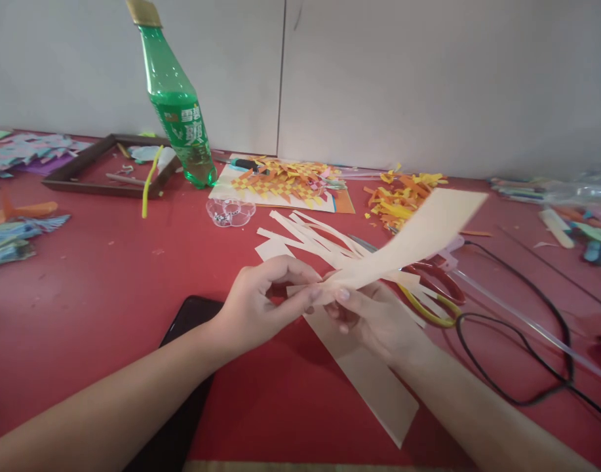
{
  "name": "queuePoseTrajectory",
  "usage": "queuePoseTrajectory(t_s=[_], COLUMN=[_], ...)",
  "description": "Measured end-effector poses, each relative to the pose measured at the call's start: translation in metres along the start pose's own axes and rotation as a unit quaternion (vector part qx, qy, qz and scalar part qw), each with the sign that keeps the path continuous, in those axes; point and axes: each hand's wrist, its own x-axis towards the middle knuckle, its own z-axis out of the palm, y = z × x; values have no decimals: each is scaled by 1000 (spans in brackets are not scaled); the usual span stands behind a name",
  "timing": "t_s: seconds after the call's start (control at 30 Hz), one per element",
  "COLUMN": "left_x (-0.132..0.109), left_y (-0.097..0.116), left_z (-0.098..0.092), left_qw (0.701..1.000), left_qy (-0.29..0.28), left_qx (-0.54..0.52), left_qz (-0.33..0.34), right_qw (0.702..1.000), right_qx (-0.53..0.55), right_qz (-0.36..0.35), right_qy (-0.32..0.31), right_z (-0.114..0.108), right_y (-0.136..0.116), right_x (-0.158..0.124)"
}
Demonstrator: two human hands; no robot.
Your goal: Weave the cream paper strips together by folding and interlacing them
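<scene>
Both my hands pinch one cream paper strip (428, 226) above the red table. Thumb and fingers of my left hand (275, 298) close on its narrow left end. A few centimetres along, my right hand (366, 308) grips it, and the wide free end curves up to the right. Below my hands lies another wide cream strip (364, 373), flat and slanting toward me. Several thin cut paper strips (310, 236) are spread just behind. Scissors with red and yellow handles (435, 292) rest by my right hand, their blades partly covered by paper.
A green soda bottle (177, 118) stands at the back left beside a dark frame (88, 188). Orange and yellow paper fringes (290, 180) lie at the back. A clear bead dish (230, 212) sits centre-left. A black phone (192, 321) lies under my left forearm; a black cable (550, 308) loops at right.
</scene>
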Motion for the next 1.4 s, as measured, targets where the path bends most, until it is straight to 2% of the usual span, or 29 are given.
queuePoseTrajectory(t_s=[0.13,0.27,0.37,0.47,0.57,0.73,0.87,1.0,1.13,1.4], left_x=[2,6,9,9,8,12,24,31,32,33], left_y=[-3,0,5,9,12,13,6,-9,-18,-16], left_z=[1,-1,-3,-3,-3,-1,-1,1,3,5], left_qw=[1000,993,985,984,984,979,969,957,951,956], left_qy=[18,11,4,-1,18,25,28,37,23,-13], left_qx=[-23,-77,-95,-93,-99,-115,-148,-206,-239,-233], left_qz=[-7,-86,-143,-149,-144,-168,-198,-199,-194,-176], right_qw=[998,983,972,972,978,985,985,985,984,987], right_qx=[-6,-107,-142,-134,-93,-65,-60,-46,-61,-89], right_qz=[-55,-144,-177,-180,-171,-150,-135,-147,-149,-131], right_qy=[12,32,53,66,72,51,84,78,76,37], right_z=[0,-3,-4,-3,0,0,-6,-11,-14,-19], right_y=[1,6,8,8,5,1,3,8,9,7], right_x=[-1,-2,-3,-2,-1,6,19,34,37,33])
